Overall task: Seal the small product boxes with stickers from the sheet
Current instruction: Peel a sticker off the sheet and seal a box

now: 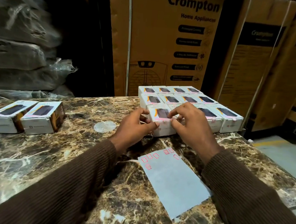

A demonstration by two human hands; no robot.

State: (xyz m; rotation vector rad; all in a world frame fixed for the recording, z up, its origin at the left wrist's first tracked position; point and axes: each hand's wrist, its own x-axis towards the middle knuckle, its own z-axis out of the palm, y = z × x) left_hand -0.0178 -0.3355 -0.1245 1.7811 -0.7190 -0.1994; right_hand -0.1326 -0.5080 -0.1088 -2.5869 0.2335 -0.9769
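Note:
A small white product box stands at the front left of a block of several like boxes on the marble table. My left hand grips its left side, thumb on the front edge. My right hand has its fingers curled on the box's top front edge, where a pink sticker lies. The pale blue sticker sheet lies flat in front of me, with a few pink stickers along its far end.
Two more white boxes sit side by side at the table's left. Tall cardboard cartons stand behind the table, and plastic-wrapped bundles are piled at the back left. The table's right edge drops to a grey floor.

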